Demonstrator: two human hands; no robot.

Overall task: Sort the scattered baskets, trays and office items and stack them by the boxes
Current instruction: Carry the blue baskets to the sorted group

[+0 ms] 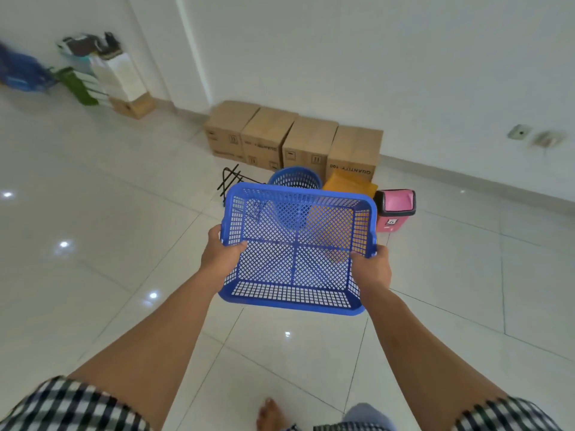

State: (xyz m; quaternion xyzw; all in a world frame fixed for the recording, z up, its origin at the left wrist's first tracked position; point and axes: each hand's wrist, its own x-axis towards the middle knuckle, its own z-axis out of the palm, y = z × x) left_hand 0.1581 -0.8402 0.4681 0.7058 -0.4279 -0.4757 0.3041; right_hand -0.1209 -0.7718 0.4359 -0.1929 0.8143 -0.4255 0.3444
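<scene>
**Held aloft: a blue rectangular perforated plastic basket (pixel 295 253)**

It hangs above the white tiled floor (pixel 93 213), the left hand (pixel 219 253) curled round its left rim, the right hand (pixel 371 269) curled round its right rim. Beyond it, four brown cardboard boxes (pixel 295 138) line the floor's wall edge.

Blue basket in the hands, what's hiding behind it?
Behind the blue basket, showing above its rim, are a round blue bin, a yellow envelope and a black wire rack. Their lower parts blur through the mesh; anything smaller is hidden.
</scene>
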